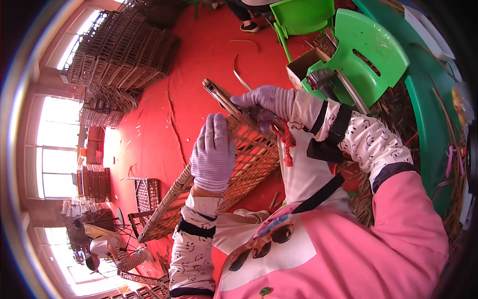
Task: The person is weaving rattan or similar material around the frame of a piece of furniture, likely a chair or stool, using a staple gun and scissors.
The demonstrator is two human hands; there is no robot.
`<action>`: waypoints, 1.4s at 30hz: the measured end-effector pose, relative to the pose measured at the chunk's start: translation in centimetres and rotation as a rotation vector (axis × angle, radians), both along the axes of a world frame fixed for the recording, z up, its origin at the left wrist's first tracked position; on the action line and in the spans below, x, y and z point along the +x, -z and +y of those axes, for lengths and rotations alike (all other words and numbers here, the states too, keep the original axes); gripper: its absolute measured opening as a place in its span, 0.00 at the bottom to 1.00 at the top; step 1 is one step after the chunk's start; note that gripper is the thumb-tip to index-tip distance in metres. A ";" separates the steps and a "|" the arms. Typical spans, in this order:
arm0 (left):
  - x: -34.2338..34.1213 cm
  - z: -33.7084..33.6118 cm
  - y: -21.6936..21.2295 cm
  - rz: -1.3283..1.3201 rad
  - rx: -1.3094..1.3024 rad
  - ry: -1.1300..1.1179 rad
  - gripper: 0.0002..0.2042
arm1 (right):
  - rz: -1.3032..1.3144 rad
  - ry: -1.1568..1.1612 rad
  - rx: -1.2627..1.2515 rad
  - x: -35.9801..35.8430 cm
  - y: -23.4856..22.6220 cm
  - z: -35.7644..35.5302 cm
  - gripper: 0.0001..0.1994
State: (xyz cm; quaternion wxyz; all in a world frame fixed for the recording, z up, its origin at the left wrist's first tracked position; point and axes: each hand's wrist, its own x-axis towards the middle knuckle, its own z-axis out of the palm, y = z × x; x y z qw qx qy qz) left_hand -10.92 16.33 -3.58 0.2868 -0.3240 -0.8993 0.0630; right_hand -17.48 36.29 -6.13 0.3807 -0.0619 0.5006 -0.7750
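A brown woven lattice basket (251, 177) leans on a slant in front of my body, its long rim running down to the lower left. My left hand (214, 154), in a purple striped glove, lies against its upper edge with fingers stretched out together. The gloved right hand (266, 103) curls around the upper corner of the basket. Past its fingertips juts a pale frame end (217, 93) with a dark spot at its tip. What lies under the right palm is hidden. A red knotted cord (288, 144) hangs just below the right wrist.
Green chairs (371, 52) stand at the upper right, with a cardboard box (298, 70) and a dark tool (322, 79) beside them. Tall stacks of lattice baskets (119, 55) line the left side. Another person (107, 249) works at lower left. Scraps litter the red floor (199, 55).
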 end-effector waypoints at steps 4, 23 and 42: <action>0.2 -0.6 -0.8 -0.064 -0.041 -0.042 0.23 | -0.010 0.080 -0.084 0.1 1.1 -1.1 0.16; -0.6 -3.3 -1.1 -0.227 0.059 0.028 0.28 | 0.066 0.213 0.099 3.2 -1.1 -3.3 0.20; -1.6 -1.4 -3.1 -0.511 0.306 -0.011 0.23 | 0.187 0.198 0.127 6.4 4.2 -5.5 0.18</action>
